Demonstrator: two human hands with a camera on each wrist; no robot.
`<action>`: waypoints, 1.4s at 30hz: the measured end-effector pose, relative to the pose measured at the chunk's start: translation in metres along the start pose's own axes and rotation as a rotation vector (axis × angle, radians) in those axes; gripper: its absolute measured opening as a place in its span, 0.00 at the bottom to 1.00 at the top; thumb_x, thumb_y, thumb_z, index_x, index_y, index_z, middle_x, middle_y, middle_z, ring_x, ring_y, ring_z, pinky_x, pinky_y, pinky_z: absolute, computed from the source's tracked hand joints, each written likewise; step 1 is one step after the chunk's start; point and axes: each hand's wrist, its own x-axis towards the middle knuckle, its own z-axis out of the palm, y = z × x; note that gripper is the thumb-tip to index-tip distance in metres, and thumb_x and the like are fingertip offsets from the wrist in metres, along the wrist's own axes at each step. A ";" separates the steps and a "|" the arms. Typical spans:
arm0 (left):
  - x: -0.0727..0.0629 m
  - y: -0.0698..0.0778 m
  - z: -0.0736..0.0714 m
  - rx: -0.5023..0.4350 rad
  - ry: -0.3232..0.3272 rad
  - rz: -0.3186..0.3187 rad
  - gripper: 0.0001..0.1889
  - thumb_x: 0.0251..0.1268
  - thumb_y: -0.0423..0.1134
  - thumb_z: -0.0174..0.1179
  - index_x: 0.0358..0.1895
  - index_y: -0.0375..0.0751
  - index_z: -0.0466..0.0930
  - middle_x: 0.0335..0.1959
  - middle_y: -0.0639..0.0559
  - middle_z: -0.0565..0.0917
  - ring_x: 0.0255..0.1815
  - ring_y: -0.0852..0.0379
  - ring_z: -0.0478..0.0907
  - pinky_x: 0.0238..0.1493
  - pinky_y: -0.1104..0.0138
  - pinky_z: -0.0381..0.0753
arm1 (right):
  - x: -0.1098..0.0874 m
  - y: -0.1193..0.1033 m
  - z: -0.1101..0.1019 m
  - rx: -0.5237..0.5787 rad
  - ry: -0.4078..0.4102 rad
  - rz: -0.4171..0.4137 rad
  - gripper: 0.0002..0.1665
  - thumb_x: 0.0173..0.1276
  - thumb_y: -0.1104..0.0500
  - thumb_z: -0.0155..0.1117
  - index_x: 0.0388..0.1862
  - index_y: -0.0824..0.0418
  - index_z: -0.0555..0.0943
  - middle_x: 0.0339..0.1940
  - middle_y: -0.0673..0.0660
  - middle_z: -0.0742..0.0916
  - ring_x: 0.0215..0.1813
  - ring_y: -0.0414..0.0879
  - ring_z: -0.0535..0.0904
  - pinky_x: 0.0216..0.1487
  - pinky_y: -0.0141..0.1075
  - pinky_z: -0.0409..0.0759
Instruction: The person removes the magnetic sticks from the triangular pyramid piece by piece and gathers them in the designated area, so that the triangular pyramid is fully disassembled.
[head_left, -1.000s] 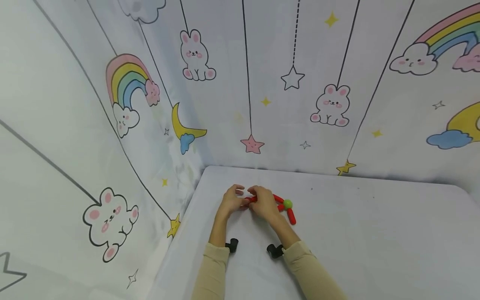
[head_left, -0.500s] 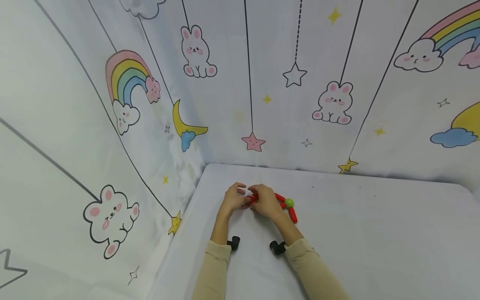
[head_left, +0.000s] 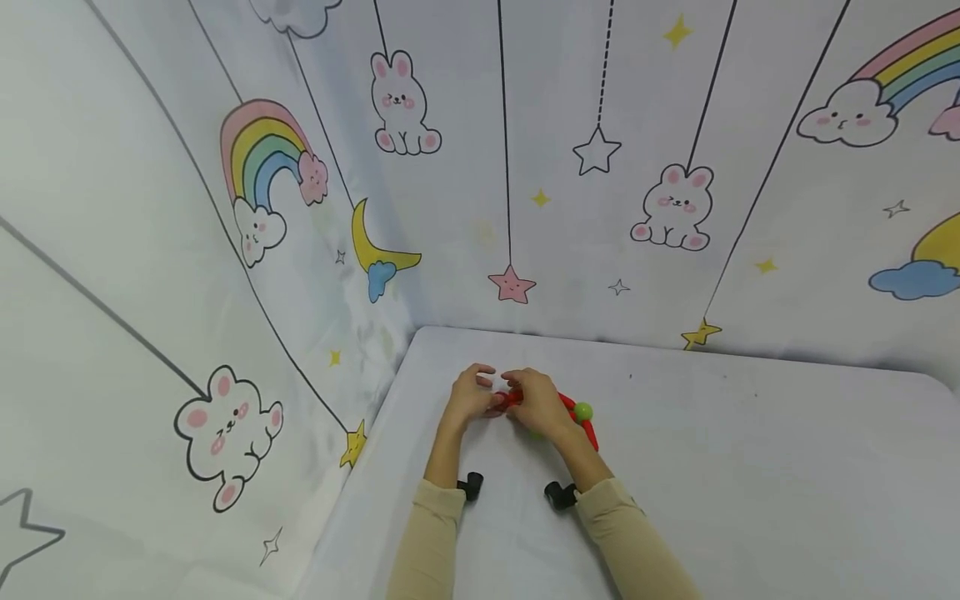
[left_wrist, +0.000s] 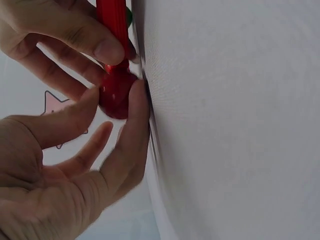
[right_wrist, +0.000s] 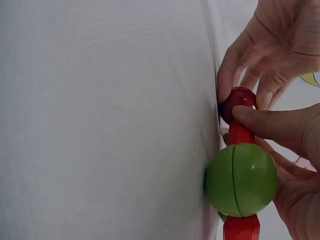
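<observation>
My left hand (head_left: 468, 398) pinches a dark red ball (left_wrist: 115, 95) between thumb and fingers, low over the tabletop. My right hand (head_left: 542, 407) grips a red rod (left_wrist: 112, 25) joined to that ball, its thumb lying close to the joint in the right wrist view. A glossy green ball (right_wrist: 241, 180) with a seam sits at the rod's other end, and another red rod (right_wrist: 241, 230) extends from it. To the right in the head view, another green ball (head_left: 583, 412) connects red rods, partly hidden behind my right hand and wrist.
The white-covered table (head_left: 750, 467) extends to the right and front. Patterned fabric walls (head_left: 465, 192) stand at the back and left. Black wrist cameras (head_left: 560, 495) sit under both forearms, close to the tabletop.
Both hands keep their hold near the red ball. The joined pieces have shifted slightly, and a green ball now shows beneath my right hand. The head view has drifted a little.
</observation>
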 end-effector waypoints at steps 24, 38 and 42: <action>0.012 0.008 -0.022 0.133 0.133 0.074 0.28 0.60 0.25 0.71 0.65 0.38 0.78 0.57 0.35 0.82 0.53 0.40 0.83 0.53 0.52 0.83 | 0.002 0.005 -0.010 0.054 -0.038 -0.009 0.36 0.55 0.68 0.83 0.64 0.62 0.83 0.61 0.61 0.81 0.55 0.51 0.88 0.62 0.52 0.81; 0.036 -0.005 -0.032 0.147 0.208 0.061 0.25 0.61 0.26 0.70 0.64 0.36 0.79 0.57 0.34 0.82 0.49 0.42 0.83 0.52 0.54 0.84 | -0.002 0.003 -0.016 0.088 -0.038 0.002 0.33 0.56 0.70 0.82 0.62 0.63 0.84 0.61 0.60 0.82 0.55 0.53 0.87 0.59 0.50 0.83; 0.042 -0.006 -0.036 0.121 0.212 0.056 0.25 0.62 0.26 0.69 0.64 0.34 0.78 0.58 0.33 0.81 0.53 0.41 0.83 0.54 0.53 0.84 | -0.002 0.003 -0.018 0.083 -0.036 0.006 0.32 0.56 0.70 0.81 0.62 0.62 0.84 0.61 0.59 0.82 0.56 0.53 0.87 0.59 0.50 0.83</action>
